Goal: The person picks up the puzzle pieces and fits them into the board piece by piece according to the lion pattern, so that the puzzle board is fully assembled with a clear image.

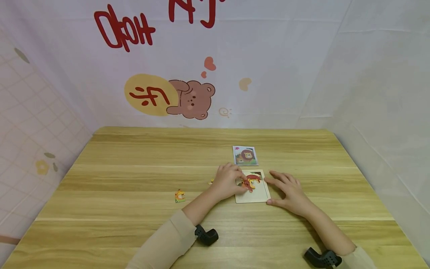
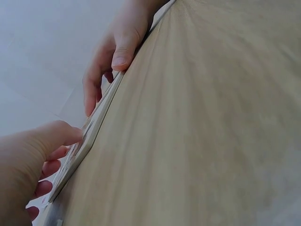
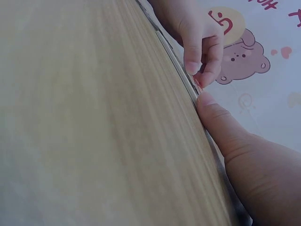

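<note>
A square wooden puzzle board (image 1: 258, 196) lies on the table with a lion picture partly laid in its upper part. My left hand (image 1: 228, 181) reaches over the board's left side and pinches a red and orange puzzle piece (image 1: 246, 184) between thumb and forefinger, low against the board. The fingers partly cover that piece. At the board's right edge, my right hand (image 1: 290, 194) rests with fingers spread, thumb touching the lower right corner. In the left wrist view the board's edge (image 2: 96, 125) shows between both hands.
Just behind the board lies a lion picture card (image 1: 245, 156). Farther left is a loose puzzle piece (image 1: 180, 196). Another small piece (image 1: 211, 182) peeks out beside the left hand. A printed cloth (image 1: 268, 56) hangs behind the wooden table (image 1: 117, 179).
</note>
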`<state>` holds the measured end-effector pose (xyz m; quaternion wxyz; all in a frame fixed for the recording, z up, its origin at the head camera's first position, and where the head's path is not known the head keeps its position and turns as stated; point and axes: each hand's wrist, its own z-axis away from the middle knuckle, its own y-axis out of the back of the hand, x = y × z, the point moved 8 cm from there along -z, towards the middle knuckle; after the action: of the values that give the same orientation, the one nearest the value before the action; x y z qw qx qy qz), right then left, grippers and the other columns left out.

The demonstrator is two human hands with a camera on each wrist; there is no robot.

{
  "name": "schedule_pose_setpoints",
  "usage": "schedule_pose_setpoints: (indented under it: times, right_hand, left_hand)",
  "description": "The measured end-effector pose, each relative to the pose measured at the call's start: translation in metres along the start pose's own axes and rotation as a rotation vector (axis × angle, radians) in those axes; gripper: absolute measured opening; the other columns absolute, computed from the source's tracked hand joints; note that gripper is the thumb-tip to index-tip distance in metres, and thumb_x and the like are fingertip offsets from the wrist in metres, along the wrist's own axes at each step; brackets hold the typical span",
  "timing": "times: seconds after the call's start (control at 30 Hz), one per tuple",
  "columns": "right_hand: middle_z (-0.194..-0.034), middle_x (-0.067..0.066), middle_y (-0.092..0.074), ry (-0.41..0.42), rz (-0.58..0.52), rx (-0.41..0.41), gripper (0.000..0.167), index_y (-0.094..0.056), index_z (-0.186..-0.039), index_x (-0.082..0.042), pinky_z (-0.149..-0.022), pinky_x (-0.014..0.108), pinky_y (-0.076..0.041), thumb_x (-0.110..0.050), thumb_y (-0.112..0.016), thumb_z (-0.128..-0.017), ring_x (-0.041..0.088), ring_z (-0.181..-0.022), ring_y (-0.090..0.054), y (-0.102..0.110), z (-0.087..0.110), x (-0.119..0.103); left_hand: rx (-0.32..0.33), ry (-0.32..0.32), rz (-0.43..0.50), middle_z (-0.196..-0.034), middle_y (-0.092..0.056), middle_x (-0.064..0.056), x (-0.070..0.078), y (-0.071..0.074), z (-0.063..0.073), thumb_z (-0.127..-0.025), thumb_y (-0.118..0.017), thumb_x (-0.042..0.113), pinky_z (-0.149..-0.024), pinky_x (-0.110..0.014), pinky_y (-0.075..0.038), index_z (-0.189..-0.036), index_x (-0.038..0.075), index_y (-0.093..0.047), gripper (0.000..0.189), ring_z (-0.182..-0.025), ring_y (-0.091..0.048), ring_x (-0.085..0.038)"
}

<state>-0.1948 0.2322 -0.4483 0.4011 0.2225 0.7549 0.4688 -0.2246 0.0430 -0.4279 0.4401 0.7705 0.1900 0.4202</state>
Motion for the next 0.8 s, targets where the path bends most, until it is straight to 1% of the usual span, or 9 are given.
schedule_pose_setpoints:
  times: [0.27, 0.6, 0.7, 0.8]
  right_hand:
    - [-0.145, 0.015, -0.038, -0.001, 0.009, -0.004, 0.072, -0.055, -0.136, -0.018, -0.090, 0.060, -0.021, -0.048, -0.078, -0.074, 0.040, -0.125, -0.032, -0.0005, 0.0006, -0.0002]
    - [-0.146, 0.014, -0.038, -0.004, 0.001, -0.010, 0.072, -0.055, -0.136, -0.019, -0.090, 0.060, -0.021, -0.048, -0.078, -0.074, 0.039, -0.125, -0.032, -0.0009, -0.0002, -0.0016]
    - [-0.146, 0.013, -0.038, -0.005, -0.002, -0.011, 0.072, -0.055, -0.136, -0.019, -0.090, 0.060, -0.021, -0.048, -0.078, -0.074, 0.039, -0.125, -0.031, -0.0012, -0.0003, -0.0021]
    - [-0.146, 0.013, -0.038, -0.005, -0.002, -0.014, 0.072, -0.055, -0.136, -0.019, -0.090, 0.059, -0.021, -0.048, -0.078, -0.074, 0.039, -0.125, -0.031, -0.0015, -0.0002, -0.0023]
  left_hand:
    - [-0.019, 0.030, -0.021, -0.091, -0.058, 0.012, -0.0030, -0.0051, -0.0011, -0.072, -0.081, 0.041, -0.082, -0.034, -0.034, -0.089, 0.025, -0.076, 0.024, -0.092, -0.047, -0.010]
    - [-0.025, 0.049, -0.016, -0.091, -0.056, 0.013, -0.0037, -0.0036, 0.0007, -0.071, -0.081, 0.041, -0.083, -0.035, -0.033, -0.089, 0.026, -0.075, 0.024, -0.094, -0.046, -0.011]
    - [-0.025, 0.052, -0.020, -0.093, -0.057, 0.013, -0.0048, -0.0048, 0.0006, -0.071, -0.081, 0.043, -0.083, -0.035, -0.033, -0.092, 0.027, -0.074, 0.027, -0.095, -0.046, -0.011]
    - [-0.030, 0.055, -0.030, -0.098, -0.059, 0.011, -0.0046, -0.0055, 0.0007, -0.072, -0.079, 0.047, -0.084, -0.035, -0.033, -0.099, 0.027, -0.074, 0.034, -0.098, -0.047, -0.012]
